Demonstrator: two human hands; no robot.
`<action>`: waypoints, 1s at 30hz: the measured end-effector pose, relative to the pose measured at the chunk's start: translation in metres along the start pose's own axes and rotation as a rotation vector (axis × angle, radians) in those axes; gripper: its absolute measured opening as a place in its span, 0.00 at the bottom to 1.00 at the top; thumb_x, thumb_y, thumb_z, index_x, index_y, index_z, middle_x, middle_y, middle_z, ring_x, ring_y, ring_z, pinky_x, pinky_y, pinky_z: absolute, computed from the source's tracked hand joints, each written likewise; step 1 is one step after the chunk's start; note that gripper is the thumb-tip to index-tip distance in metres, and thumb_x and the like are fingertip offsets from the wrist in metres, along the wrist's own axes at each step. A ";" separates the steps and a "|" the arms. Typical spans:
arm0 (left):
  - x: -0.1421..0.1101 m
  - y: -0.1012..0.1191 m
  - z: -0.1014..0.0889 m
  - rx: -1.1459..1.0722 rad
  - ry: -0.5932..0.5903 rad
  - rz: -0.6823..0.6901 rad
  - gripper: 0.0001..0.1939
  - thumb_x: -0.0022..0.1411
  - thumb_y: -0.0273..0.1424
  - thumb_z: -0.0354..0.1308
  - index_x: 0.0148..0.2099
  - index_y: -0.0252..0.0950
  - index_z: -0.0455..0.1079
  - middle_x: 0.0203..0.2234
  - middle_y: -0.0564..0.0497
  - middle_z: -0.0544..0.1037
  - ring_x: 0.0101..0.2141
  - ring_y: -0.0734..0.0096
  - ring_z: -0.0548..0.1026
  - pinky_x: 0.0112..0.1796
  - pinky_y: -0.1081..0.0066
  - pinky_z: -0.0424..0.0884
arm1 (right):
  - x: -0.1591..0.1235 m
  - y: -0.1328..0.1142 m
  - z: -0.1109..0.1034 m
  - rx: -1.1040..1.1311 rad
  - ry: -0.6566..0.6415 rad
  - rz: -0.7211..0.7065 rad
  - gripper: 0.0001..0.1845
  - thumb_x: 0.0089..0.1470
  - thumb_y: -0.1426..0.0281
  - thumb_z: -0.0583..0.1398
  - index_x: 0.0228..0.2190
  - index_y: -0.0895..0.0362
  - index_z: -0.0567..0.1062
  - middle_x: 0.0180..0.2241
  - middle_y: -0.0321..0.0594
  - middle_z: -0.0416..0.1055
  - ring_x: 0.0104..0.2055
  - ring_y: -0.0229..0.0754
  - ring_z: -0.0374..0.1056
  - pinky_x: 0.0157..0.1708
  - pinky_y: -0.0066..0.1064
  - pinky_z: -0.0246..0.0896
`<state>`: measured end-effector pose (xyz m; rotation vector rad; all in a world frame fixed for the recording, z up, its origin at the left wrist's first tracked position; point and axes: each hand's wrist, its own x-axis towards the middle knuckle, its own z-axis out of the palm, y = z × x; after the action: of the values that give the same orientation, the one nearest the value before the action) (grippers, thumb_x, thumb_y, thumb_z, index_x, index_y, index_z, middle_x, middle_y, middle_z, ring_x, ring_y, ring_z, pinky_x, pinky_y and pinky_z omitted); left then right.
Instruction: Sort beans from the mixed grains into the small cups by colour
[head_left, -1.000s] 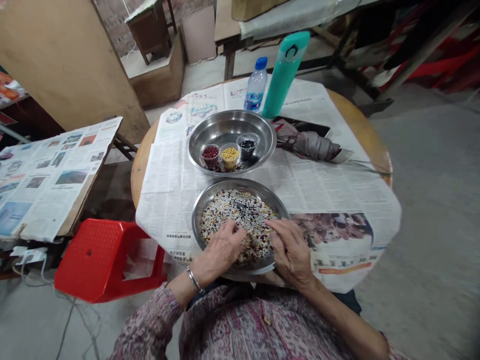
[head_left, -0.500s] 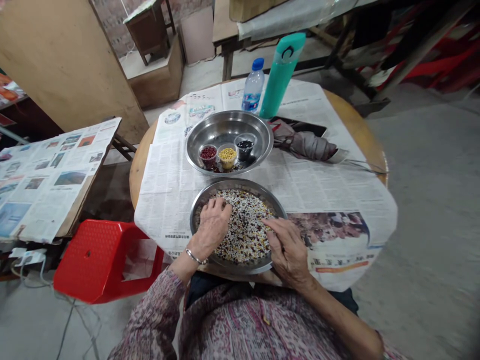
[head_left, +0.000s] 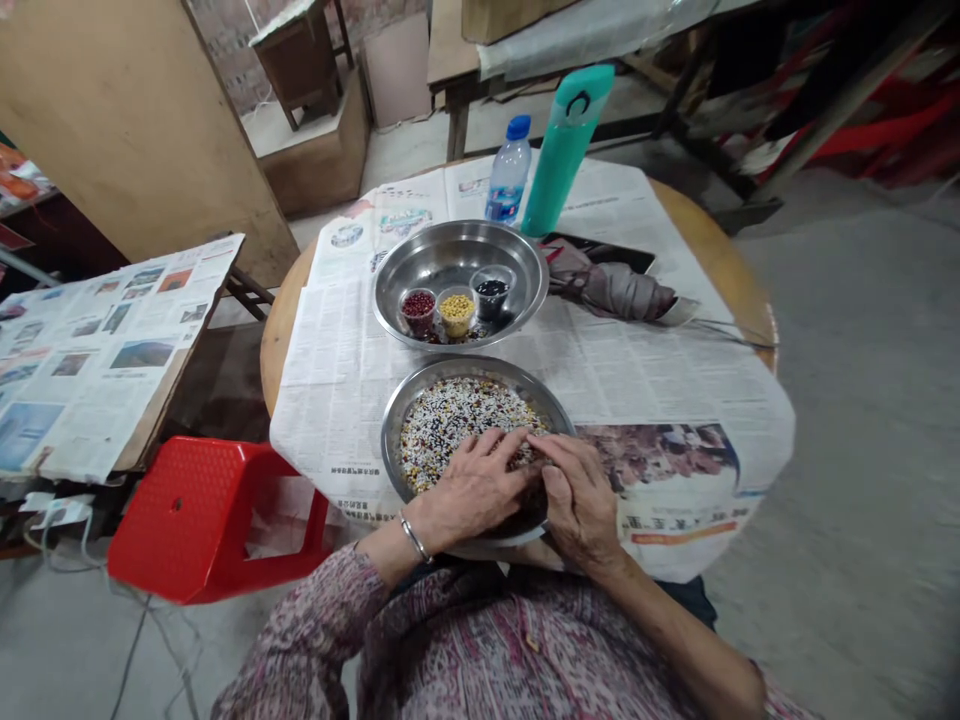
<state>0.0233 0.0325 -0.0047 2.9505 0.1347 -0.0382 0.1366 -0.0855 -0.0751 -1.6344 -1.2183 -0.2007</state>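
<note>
A steel basin (head_left: pixel 396 400) near my body holds a loose mix of white grains (head_left: pixel 457 410) with dark red, black and yellow beans. My left hand (head_left: pixel 480 485), a bangle at its wrist, lies palm down over the lower right of the mix, its fingers stretched out. Its fingertips meet those of my right hand (head_left: pixel 581 490) at the basin's right side. The right fingers are bent together with the thumb close to them; whatever may be between them is hidden. Behind, a second basin (head_left: pixel 480 240) holds small clear cups of red beans (head_left: pixel 418 308), yellow beans (head_left: pixel 457 308) and black beans (head_left: pixel 492 290).
A water bottle (head_left: pixel 509 170) and a tall green flask (head_left: pixel 568 150) stand behind the basins. A folded grey umbrella (head_left: pixel 615 288) and a dark phone-like object (head_left: pixel 622 252) lie to the right. Newspaper (head_left: pixel 322 370) covers the round table. A red stool (head_left: pixel 180 520) is at left.
My left hand has moved right across the basin, from its left side to beside my right hand. The right hand has barely moved. More of the mix shows at the left.
</note>
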 end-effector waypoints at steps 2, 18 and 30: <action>0.012 -0.004 -0.001 0.048 0.015 0.041 0.18 0.69 0.32 0.51 0.60 0.37 0.63 0.63 0.42 0.60 0.62 0.55 0.59 0.58 0.55 0.62 | 0.000 0.000 0.000 -0.004 0.005 0.002 0.21 0.63 0.72 0.50 0.55 0.51 0.71 0.48 0.45 0.73 0.52 0.48 0.68 0.53 0.46 0.64; -0.067 -0.032 0.006 -0.101 0.479 -0.325 0.07 0.69 0.26 0.50 0.45 0.39 0.69 0.35 0.52 0.78 0.39 0.69 0.74 0.46 0.64 0.69 | 0.023 -0.025 -0.006 -0.019 -0.508 -0.220 0.09 0.61 0.72 0.56 0.38 0.52 0.77 0.32 0.38 0.76 0.36 0.40 0.71 0.40 0.35 0.67; -0.071 -0.039 0.033 -0.334 0.905 -0.260 0.06 0.61 0.23 0.53 0.38 0.38 0.70 0.27 0.53 0.78 0.31 0.70 0.75 0.46 0.61 0.69 | 0.076 0.007 0.039 -0.182 -0.587 -0.014 0.17 0.62 0.72 0.51 0.46 0.56 0.76 0.42 0.45 0.76 0.42 0.44 0.73 0.45 0.36 0.69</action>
<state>-0.0514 0.0583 -0.0416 2.3721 0.5711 1.1500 0.1618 -0.0086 -0.0484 -1.9156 -1.6881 0.1818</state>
